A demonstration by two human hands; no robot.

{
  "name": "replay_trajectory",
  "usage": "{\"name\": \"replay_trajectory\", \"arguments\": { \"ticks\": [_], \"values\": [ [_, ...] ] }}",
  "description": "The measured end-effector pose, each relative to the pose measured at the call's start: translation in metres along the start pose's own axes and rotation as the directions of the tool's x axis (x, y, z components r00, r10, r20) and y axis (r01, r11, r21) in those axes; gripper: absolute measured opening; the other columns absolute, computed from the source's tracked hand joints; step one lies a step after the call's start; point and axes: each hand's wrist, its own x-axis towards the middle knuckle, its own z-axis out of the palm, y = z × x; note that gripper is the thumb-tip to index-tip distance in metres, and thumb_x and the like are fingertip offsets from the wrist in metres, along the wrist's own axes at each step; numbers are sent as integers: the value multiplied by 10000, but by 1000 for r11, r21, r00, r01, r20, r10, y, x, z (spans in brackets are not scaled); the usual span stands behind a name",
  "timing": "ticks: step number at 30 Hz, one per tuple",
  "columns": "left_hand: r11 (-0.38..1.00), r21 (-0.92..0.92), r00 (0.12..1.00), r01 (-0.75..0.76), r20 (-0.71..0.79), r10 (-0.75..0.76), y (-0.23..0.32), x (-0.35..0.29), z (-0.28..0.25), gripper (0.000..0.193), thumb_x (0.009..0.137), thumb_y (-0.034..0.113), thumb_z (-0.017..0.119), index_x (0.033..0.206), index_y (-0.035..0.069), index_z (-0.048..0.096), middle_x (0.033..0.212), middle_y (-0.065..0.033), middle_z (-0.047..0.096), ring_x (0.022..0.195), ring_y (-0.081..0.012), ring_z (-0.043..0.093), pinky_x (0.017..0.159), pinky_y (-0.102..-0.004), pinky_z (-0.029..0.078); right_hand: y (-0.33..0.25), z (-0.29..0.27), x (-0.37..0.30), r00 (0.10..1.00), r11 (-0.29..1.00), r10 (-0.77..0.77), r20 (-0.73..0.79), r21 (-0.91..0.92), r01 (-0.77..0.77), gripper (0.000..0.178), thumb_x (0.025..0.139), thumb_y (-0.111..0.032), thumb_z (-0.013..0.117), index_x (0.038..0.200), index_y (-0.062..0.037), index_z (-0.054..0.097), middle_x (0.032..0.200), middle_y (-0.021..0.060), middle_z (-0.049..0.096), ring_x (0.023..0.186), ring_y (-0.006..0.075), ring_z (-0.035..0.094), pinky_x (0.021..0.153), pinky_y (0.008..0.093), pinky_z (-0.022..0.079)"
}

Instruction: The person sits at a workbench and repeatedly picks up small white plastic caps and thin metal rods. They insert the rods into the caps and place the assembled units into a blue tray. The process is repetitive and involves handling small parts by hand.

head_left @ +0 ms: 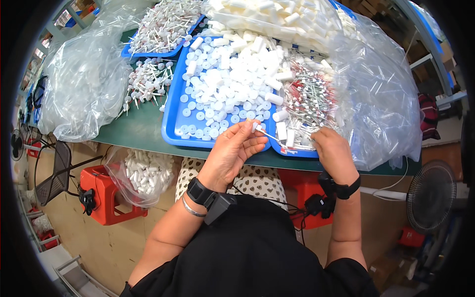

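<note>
My left hand (236,147) pinches a small white-capped piece with a thin rod (264,132) between thumb and fingertips, above the front edge of a blue tray. That tray (169,129) holds many translucent white discs (208,111) and white foam-like cylinders (217,79). At the front of the neighbouring blue tray (297,154), my right hand (335,152) has its fingertips drawn together at the edge of a heap of thin rods with white and red ends (311,94). What those fingertips hold, if anything, is hidden. Several white cylinders (282,130) lie between the hands.
At the back left, another blue tray (129,51) is heaped with assembled pieces; more lie loose (148,79) beside it. Clear plastic bags flank the green table (123,129) at left (81,84) and right (378,99). A red stool (101,193) and a fan (431,196) stand below.
</note>
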Motion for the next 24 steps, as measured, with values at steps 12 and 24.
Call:
{"name": "replay_trajectory", "arguments": {
  "ticks": [12,24],
  "values": [
    [1000,1,1000,1,-26,-1,-4,1,6,317,1007,267,578,1179,2,606,995,-106,668,912,-171,688,814,-268,584,13,7,2,1000,996,-23,12,88,22,122,865,-71,605,777,13,604,802,170,603,787,380,615,694,461,492],
    [1000,-8,1000,-1,-13,0,-8,3,8,301,1001,259,588,1154,1,610,991,-104,663,930,-177,684,816,-267,583,15,13,3,999,995,-37,10,90,36,50,828,-51,641,849,-6,634,857,151,624,761,372,626,685,449,508]
  ]
}}
